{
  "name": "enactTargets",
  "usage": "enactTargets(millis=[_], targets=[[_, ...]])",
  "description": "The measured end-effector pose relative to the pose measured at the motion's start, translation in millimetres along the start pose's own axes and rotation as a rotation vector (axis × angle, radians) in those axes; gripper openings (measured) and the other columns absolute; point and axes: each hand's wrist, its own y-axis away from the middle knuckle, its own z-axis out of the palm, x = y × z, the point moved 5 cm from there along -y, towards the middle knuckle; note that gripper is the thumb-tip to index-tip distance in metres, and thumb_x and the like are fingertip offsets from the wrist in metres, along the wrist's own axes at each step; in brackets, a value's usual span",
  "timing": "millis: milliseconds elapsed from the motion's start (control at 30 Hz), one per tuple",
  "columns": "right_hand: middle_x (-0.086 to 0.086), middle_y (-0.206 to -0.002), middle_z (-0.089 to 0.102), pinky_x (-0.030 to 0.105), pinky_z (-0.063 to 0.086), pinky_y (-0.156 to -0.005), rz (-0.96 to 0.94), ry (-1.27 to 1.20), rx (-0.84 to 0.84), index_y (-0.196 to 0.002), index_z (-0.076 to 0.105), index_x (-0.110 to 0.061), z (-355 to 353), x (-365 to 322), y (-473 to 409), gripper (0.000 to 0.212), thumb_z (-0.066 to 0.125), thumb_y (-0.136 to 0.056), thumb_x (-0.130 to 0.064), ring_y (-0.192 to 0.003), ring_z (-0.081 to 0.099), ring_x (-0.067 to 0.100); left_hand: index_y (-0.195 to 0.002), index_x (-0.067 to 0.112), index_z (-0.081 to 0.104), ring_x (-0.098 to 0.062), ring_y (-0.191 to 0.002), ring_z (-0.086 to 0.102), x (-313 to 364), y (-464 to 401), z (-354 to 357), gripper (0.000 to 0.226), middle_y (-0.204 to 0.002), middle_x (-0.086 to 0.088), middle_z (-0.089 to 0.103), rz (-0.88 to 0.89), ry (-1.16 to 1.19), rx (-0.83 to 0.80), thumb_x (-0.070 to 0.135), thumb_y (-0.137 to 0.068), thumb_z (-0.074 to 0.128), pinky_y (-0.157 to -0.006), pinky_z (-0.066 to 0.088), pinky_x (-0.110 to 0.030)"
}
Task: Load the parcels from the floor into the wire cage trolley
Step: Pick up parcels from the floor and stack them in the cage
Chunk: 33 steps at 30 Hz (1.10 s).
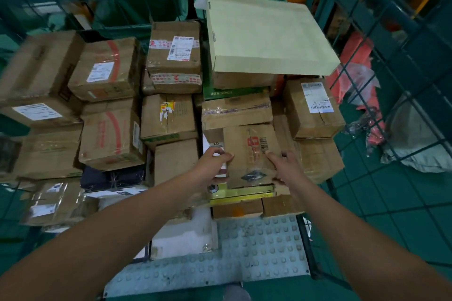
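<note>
The parcel (252, 154) is gripped between both hands, left hand (212, 164) and right hand (285, 168), its long axis pointing away from them.

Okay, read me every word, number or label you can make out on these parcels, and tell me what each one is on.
"5.8": white parcel by the left hand.
"300mL" with blurred characters before it: green carton under the pale flat box.
Shipping labels on the taped box and the right-hand box: too small to read.
Red sticker and barcode on the held parcel: unreadable.
</note>
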Motion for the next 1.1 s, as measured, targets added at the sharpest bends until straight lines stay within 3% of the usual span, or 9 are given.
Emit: enactTargets(millis=[100, 433, 533, 633, 733, 800, 900, 1033, 1100], targets=[[0.003, -0.124, 0.061, 0.040, 0.064, -0.072, 0.061, 0.109, -0.149, -0.132, 0.052, -0.023, 9, -21, 12, 0.060, 0.068, -0.088, -0.062, -0.108, 0.064, 0.025, -0.116, 0.020, 0.060, -0.015, -0.074, 0.059, 19, 19, -25, 0.034, -0.101, -0.001, 0.061, -0.015, -0.090, -0.020, 0.047, -0.097, 0.065, -0.057, 0.057, -0.022], [0.010, -0.100, 0.075, 0.037, 0.063, -0.079, 0.044, 0.276, -0.441, -0.113, 0.070, -0.015, 103, -107, 45, 0.062, 0.064, -0.086, -0.070, -0.093, 0.073, 0.026, -0.099, 0.017, 0.058, -0.011, -0.056, 0.054, 62, 64, -147, 0.045, -0.068, 0.001, 0.055, 0.023, 0.036, 0.088, 0.057, -0.085, 0.074, -0.049, 0.048, -0.020], [0.008, -0.099, 0.071, 0.035, 0.061, -0.074, -0.027, 0.309, -0.465, -0.115, 0.066, -0.017, 144, -133, 49, 0.052, 0.062, -0.092, -0.063, -0.090, 0.070, 0.023, -0.103, 0.014, 0.060, -0.013, -0.065, 0.056, 69, 78, -178, 0.040, -0.076, -0.001, 0.058, 0.055, 0.064, 0.169, 0.051, -0.091, 0.070, -0.054, 0.050, -0.021], [0.006, -0.108, 0.068, 0.040, 0.062, -0.079, -0.077, 0.279, -0.438, -0.120, 0.055, -0.023, 176, -155, 33, 0.044, 0.069, -0.092, -0.054, -0.096, 0.069, 0.023, -0.107, 0.017, 0.059, -0.014, -0.077, 0.062, 77, 74, -202, 0.028, -0.088, -0.002, 0.064, 0.101, 0.040, 0.225, 0.041, -0.097, 0.066, -0.077, 0.058, -0.030], [0.002, -0.112, 0.065, 0.031, 0.057, -0.068, -0.116, 0.215, -0.415, -0.131, 0.048, -0.018, 200, -172, 9, 0.044, 0.068, -0.097, -0.038, -0.095, 0.066, 0.018, -0.120, 0.022, 0.056, -0.022, -0.093, 0.067, 85, 49, -212, 0.026, -0.107, -0.012, 0.066, 0.158, 0.067, 0.263, 0.030, -0.098, 0.067, -0.096, 0.057, -0.041], [0.002, -0.120, 0.063, 0.032, 0.056, -0.079, -0.132, 0.161, -0.366, -0.135, 0.045, -0.019, 212, -179, -13, 0.043, 0.066, -0.099, -0.027, -0.097, 0.064, 0.017, -0.136, 0.030, 0.047, -0.024, -0.106, 0.061, 90, 19, -207, 0.043, -0.132, -0.009, 0.061, 0.203, 0.060, 0.280, 0.027, -0.098, 0.066, -0.092, 0.054, -0.037], [-0.001, -0.145, 0.053, 0.039, 0.052, -0.100, -0.227, 0.226, -0.290, -0.152, 0.036, -0.027, 221, -174, -36, 0.078, 0.078, -0.086, -0.030, -0.120, 0.058, 0.021, -0.151, 0.027, 0.037, -0.016, -0.123, 0.052, 87, -21, -187, 0.066, -0.146, 0.008, 0.046, 0.236, -0.012, 0.318, 0.034, -0.094, 0.068, -0.087, 0.047, -0.030], [-0.001, -0.143, 0.052, 0.024, 0.041, -0.090, -0.271, 0.327, -0.302, -0.152, 0.043, -0.017, 219, -175, -41, 0.062, 0.069, -0.096, -0.023, -0.111, 0.049, 0.011, -0.152, 0.013, 0.043, -0.021, -0.134, 0.050, 95, -51, -178, 0.066, -0.151, -0.004, 0.047, 0.262, -0.118, 0.442, 0.027, -0.093, 0.070, -0.102, 0.039, -0.026], [-0.003, -0.144, 0.048, 0.029, 0.046, -0.094, -0.273, 0.329, -0.288, -0.151, 0.045, -0.020, 219, -178, -47, 0.060, 0.068, -0.096, -0.024, -0.113, 0.050, 0.014, -0.153, 0.014, 0.042, -0.022, -0.137, 0.047, 100, -58, -180, 0.066, -0.153, -0.004, 0.045, 0.262, -0.085, 0.462, 0.026, -0.094, 0.070, -0.107, 0.039, -0.029]])
